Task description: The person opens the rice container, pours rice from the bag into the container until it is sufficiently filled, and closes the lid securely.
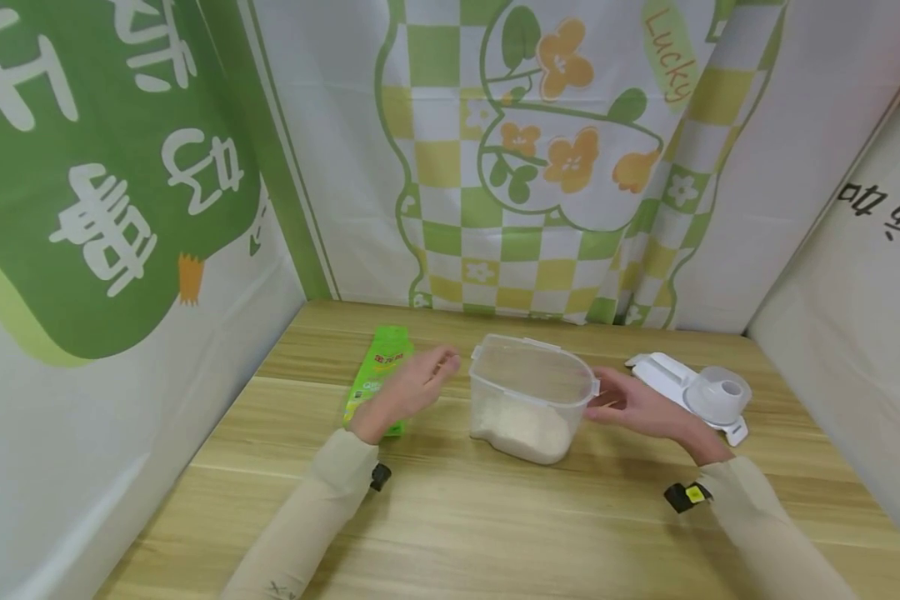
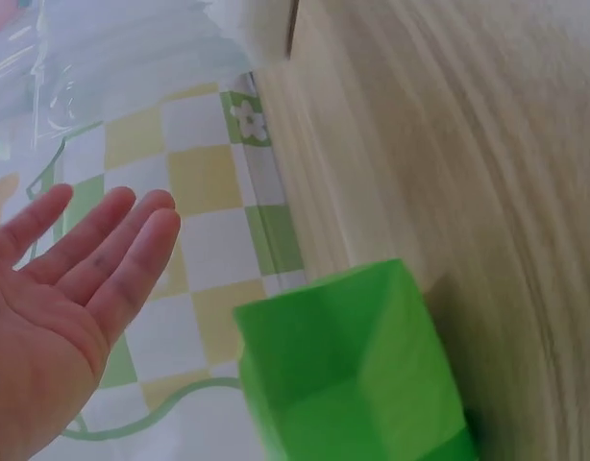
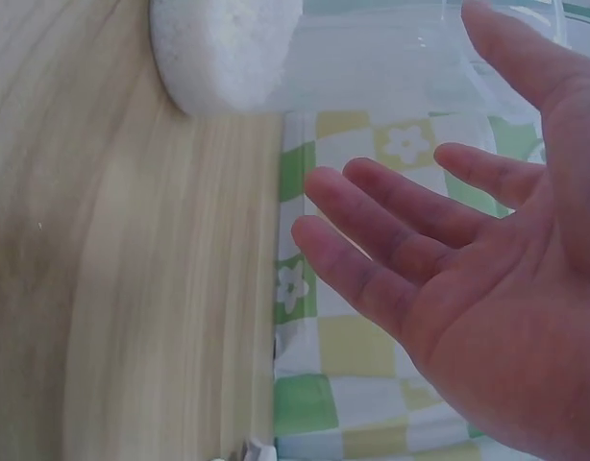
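Note:
A clear plastic container (image 1: 521,400) stands upright and uncovered on the wooden table, its lower part filled with white grains (image 3: 233,48) that look like rice. My left hand (image 1: 412,385) hovers just left of it with fingers extended, apart from the container; the left wrist view shows this palm (image 2: 55,317) holding nothing. On the container's other side, my right hand (image 1: 633,404) is beside the wall near the rim, fingers loosely spread; whether it touches is hard to tell. Partly behind my left forearm lies a bright green bag (image 1: 378,367) with printed lettering.
A white lid (image 1: 663,377) lies at the right behind my right wrist, with a clear round cup (image 1: 718,393) on it. A patterned curtain (image 1: 540,208) hangs along the table's back edge, and printed cloth walls (image 1: 217,333) close off both sides.

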`<state>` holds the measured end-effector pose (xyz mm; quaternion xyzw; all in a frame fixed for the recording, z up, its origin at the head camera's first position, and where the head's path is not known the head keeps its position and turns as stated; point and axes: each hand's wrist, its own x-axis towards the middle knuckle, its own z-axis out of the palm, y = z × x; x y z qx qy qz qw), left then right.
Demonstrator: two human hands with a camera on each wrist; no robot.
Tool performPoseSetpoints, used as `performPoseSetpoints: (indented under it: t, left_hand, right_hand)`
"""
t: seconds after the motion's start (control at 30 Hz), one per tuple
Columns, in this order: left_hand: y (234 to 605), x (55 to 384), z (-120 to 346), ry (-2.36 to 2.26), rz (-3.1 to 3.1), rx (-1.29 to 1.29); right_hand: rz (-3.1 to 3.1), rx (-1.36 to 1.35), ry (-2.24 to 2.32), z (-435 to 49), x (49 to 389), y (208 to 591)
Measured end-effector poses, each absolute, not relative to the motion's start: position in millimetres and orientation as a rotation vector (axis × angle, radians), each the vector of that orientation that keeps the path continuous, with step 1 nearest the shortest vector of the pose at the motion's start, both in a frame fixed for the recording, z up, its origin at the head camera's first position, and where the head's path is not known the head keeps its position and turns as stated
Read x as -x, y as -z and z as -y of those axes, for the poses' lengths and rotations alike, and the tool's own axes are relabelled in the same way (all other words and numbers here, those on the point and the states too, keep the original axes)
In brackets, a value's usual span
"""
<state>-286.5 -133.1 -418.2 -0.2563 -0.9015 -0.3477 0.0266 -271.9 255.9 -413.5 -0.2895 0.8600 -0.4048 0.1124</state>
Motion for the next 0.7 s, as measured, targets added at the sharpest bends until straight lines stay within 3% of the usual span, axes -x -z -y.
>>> performPoseSetpoints:
  t: [0.43,0.7]
  left_hand:
    - [428,286,120,1.413,2.744,1.031]
    - [437,289,114,1.568,2.757,1.013]
  right_hand:
    - [-2.686,0.752,1.149,-275,273,401]
    - [-2.764,0.680,1.151,-290,271,392]
